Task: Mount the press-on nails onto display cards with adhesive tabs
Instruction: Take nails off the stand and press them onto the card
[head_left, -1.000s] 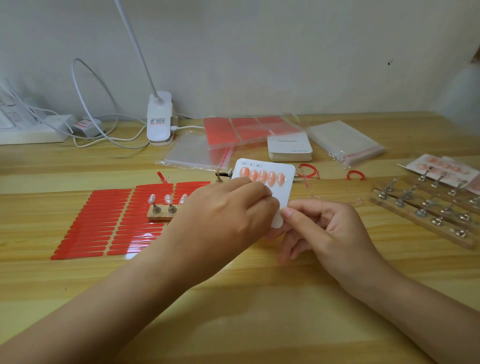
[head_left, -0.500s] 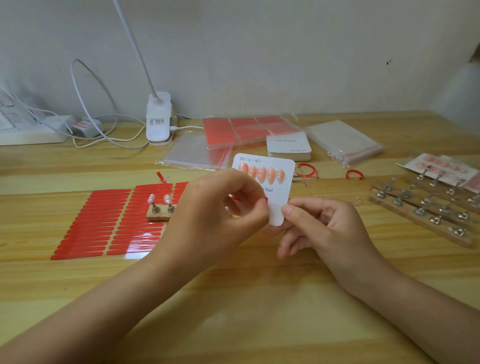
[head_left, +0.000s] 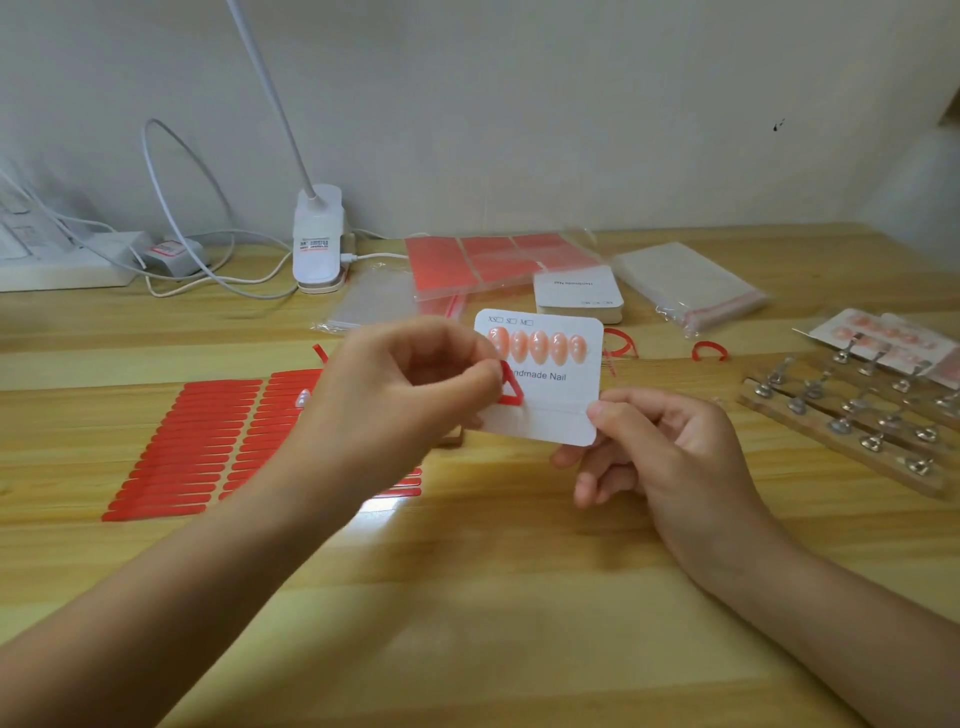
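Over bench, red liner now lifting off card: left hand pinches it, right hand grips card; 5 nails mounted, second row next.

- A small home craft desk for handmade nail work: a wooden worktop set against a plain white wall.
- Along the far edge, a white clip lamp, loose white cables and a power strip.
- Stacked blank cards and clear resealable bags lie behind.
- Red adhesive tab sheets lie at left, wooden nail stands at right.
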